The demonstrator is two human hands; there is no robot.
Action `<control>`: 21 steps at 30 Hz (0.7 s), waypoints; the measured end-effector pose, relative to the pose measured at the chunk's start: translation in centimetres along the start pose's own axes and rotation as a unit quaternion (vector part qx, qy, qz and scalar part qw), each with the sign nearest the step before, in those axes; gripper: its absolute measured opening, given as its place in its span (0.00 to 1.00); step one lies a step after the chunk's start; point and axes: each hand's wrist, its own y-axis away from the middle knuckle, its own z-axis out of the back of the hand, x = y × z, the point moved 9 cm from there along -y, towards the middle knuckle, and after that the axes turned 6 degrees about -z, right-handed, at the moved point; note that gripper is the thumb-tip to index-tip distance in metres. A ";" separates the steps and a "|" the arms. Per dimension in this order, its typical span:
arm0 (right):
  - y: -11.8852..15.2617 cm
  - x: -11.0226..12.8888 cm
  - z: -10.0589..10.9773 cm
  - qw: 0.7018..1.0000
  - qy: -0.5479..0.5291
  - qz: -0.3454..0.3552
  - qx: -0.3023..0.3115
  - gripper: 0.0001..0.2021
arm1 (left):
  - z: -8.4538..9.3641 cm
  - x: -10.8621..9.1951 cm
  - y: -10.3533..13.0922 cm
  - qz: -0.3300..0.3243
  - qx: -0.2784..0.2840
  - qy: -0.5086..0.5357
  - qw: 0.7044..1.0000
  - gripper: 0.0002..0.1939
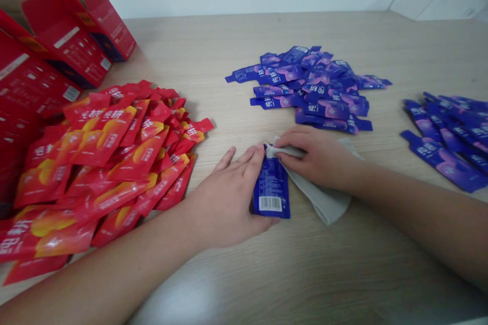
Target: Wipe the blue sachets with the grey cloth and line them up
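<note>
A blue sachet [271, 187], its back with a barcode turned up, lies flat on the wooden table. My left hand [224, 200] grips it along its left side, with fingers at the top edge and the thumb at the bottom corner. Pinched in my right hand [318, 155] is a pale grey-white cloth [324, 200]. A folded tip of this cloth touches the sachet's upper end, while the rest spreads on the table under the hand.
Red sachets [114, 152] lie heaped at the left, beside open red boxes [64, 40]. Blue sachets form a pile [312, 86] beyond my hands and another group [450, 134] at the right. A white object [434, 0] stands by the back wall.
</note>
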 end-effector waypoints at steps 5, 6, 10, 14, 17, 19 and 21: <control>1.9 4.4 0.0 0.979 -0.150 0.073 0.115 0.06 | 0.0 0.2 0.0 -0.003 -0.007 0.009 1.000 0.59; 2.4 5.4 -0.5 0.969 -0.166 0.090 0.159 0.06 | 0.0 0.2 0.0 -0.005 -0.006 0.012 1.000 0.59; 3.3 6.9 -2.3 0.953 -0.144 0.134 0.232 0.05 | 0.0 0.2 -0.1 -0.008 0.001 0.016 1.000 0.61; 2.0 5.4 -2.7 0.968 -0.059 0.148 0.196 0.05 | 0.1 0.2 -0.1 0.007 -0.002 0.016 1.000 0.61; 0.5 3.0 -2.4 0.986 0.023 0.105 0.127 0.06 | -0.1 -0.2 -0.1 -0.005 0.011 -0.003 1.000 0.59; -0.2 1.1 -1.8 0.995 0.046 0.062 0.063 0.08 | -0.2 -0.4 0.0 -0.019 0.025 -0.027 0.999 0.48; -0.6 -1.0 -1.0 0.999 0.039 0.007 0.000 0.09 | -0.3 -0.4 0.1 -0.025 0.036 -0.042 0.998 0.35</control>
